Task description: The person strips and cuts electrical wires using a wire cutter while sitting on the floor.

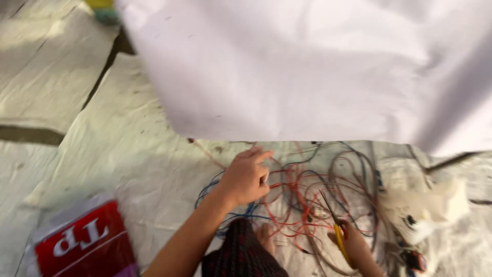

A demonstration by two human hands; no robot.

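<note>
White cloth (307,66) hides upper wires (307,195); right hand (353,246) partly cut off.

The upper part of the wire tangle (307,190) is covered by a white cloth (307,66), which is itself cut off by the top and right edges. The red bag (82,241) and the right hand (353,246) are cropped by the bottom edge. What the left hand (246,177) pinches cannot be made out through the blur.
</note>
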